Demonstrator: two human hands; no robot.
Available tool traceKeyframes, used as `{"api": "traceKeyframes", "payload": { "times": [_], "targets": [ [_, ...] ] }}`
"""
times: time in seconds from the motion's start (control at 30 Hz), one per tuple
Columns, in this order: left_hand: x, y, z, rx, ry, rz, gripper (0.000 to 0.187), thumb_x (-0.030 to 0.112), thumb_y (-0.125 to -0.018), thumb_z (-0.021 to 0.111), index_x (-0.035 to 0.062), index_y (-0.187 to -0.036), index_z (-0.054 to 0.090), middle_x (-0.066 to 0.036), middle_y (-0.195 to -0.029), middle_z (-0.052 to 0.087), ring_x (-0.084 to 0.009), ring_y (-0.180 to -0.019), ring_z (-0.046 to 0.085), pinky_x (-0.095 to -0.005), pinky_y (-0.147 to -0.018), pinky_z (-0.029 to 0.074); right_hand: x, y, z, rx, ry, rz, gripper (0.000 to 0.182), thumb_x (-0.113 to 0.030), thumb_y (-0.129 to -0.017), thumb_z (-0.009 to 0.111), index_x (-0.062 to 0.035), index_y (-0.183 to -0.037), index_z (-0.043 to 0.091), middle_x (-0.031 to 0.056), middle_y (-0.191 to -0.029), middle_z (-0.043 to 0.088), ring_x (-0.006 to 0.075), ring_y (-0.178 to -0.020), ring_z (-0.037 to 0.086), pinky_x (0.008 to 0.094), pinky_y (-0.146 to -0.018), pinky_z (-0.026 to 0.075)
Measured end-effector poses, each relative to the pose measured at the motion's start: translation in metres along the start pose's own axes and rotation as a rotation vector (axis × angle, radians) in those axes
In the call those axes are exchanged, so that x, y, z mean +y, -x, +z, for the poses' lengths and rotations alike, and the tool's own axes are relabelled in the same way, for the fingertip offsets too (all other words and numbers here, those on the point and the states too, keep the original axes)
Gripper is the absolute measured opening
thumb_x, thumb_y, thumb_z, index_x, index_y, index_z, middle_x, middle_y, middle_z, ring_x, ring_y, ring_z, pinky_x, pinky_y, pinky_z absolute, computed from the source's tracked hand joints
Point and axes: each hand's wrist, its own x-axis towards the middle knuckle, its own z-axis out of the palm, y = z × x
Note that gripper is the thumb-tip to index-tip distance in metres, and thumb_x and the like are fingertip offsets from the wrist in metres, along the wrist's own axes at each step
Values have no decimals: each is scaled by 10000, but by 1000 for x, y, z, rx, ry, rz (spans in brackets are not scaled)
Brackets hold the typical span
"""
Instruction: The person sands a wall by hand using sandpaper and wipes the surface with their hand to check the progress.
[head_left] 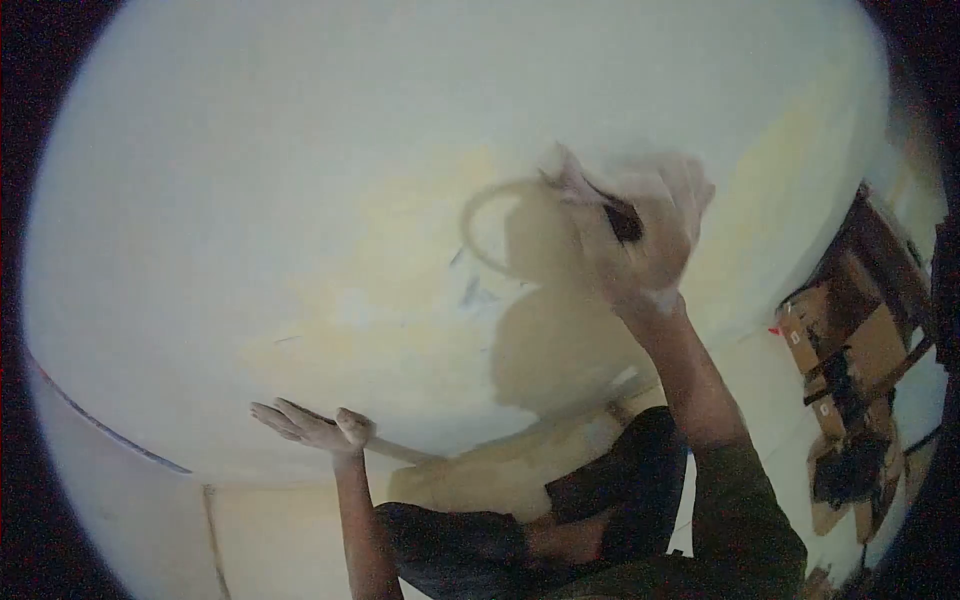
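Observation:
My right hand [650, 230] is raised close in front of a pale wall [250, 180], its outline smeared by motion. The thumb and fingers are curled round a dark patch [623, 220], and what they hold I cannot make out. Whitish dust covers this hand. Low on the left, my left hand [315, 428] is apart from the right, fingers stretched out near the wall's foot, also dusted white. Between the hands, the wall has a yellowish patch [400, 240] with white smears and small grey marks [478, 293].
My shadow [545, 345] falls on the wall. Bent legs in dark trousers [455, 535] are below, over a pale floor [275, 530]. Cardboard boxes [880, 345] and dark items are at the right. A second yellowish area [790, 140] shows on the wall's right side.

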Motion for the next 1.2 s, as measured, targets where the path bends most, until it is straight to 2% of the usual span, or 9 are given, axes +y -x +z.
{"api": "traceKeyframes", "payload": {
  "times": [0.13, 0.23, 0.43, 0.53, 0.57, 0.67, 0.77, 1.03, 1.2],
  "targets": [
    [-1, 6, 4, 11, 1, -16, 856, 612, -1043, 331, 26, -1649, 186, -309, -1693, 112, -486, -1571, 125, -645, -1243, 129, -4, -26, 20, 120, -63, -187, 229, -356, -732, 844, -224, -894, 753, -4, -785, 551, 251, -763, 516, 431, -723, 327],
    [-4, 7, 2, -12, -14, -18, 857, 611, -1039, 336, 26, -1648, 190, -322, -1687, 115, -491, -1568, 131, -652, -1240, 137, -15, -63, 30, 160, -126, -247, 226, -325, -725, 856, -218, -900, 761, -12, -789, 567, 234, -757, 511, 415, -743, 326],
    [-3, 3, 0, -6, -6, -41, 860, 611, -1033, 349, 21, -1642, 208, -340, -1679, 120, -513, -1559, 140, -661, -1237, 133, -8, -9, -8, -84, -16, -103, 193, -156, -748, 894, -133, -877, 752, 10, -810, 616, 208, -787, 534, 361, -781, 374],
    [-2, 2, 3, 3, 30, -32, 882, 634, -1030, 368, 29, -1649, 200, -327, -1689, 109, -513, -1562, 129, -657, -1233, 116, -26, -51, 11, -31, -48, -215, 179, -153, -758, 888, -127, -876, 756, 9, -805, 614, 205, -791, 531, 352, -781, 370],
    [1, 1, 3, 8, 41, -38, 892, 645, -1029, 376, 34, -1653, 194, -318, -1695, 103, -511, -1565, 123, -654, -1232, 108, -26, -64, 19, 41, -83, -246, 142, -267, -801, 864, -199, -816, 740, -20, -717, 520, 217, -741, 479, 409, -749, 311],
    [-6, 10, 2, -33, 25, -64, 904, 661, -1021, 378, 42, -1655, 196, -317, -1695, 104, -511, -1566, 118, -662, -1228, 104, -27, -50, 12, -1, -111, -189, 128, -243, -812, 857, -187, -808, 742, -17, -688, 505, 213, -729, 481, 401, -750, 310],
    [0, 0, -3, -24, 39, -64, 905, 679, -1018, 363, 62, -1660, 197, -315, -1696, 105, -513, -1566, 116, -664, -1226, 107, -19, -13, -13, -105, -27, -139, 158, -136, -803, 865, -111, -884, 732, 16, -794, 614, 205, -778, 525, 356, -775, 369],
    [-2, 12, 6, -28, 14, -69, 906, 661, -994, 400, 85, -1662, 195, -351, -1675, 124, -539, -1548, 149, -673, -1221, 145, -27, -37, 3, -77, -7, -164, 175, -89, -801, 859, -81, -868, 698, 34, -752, 597, 210, -757, 523, 360, -735, 373],
    [-2, 18, 5, -27, 22, -80, 911, 669, -997, 398, 78, -1660, 196, -346, -1678, 122, -537, -1549, 149, -677, -1221, 139, -25, -42, 10, -14, -51, -235, 167, -48, -810, 835, -47, -924, 714, 61, -841, 618, 199, -783, 544, 330, -716, 430]
  ]
}}
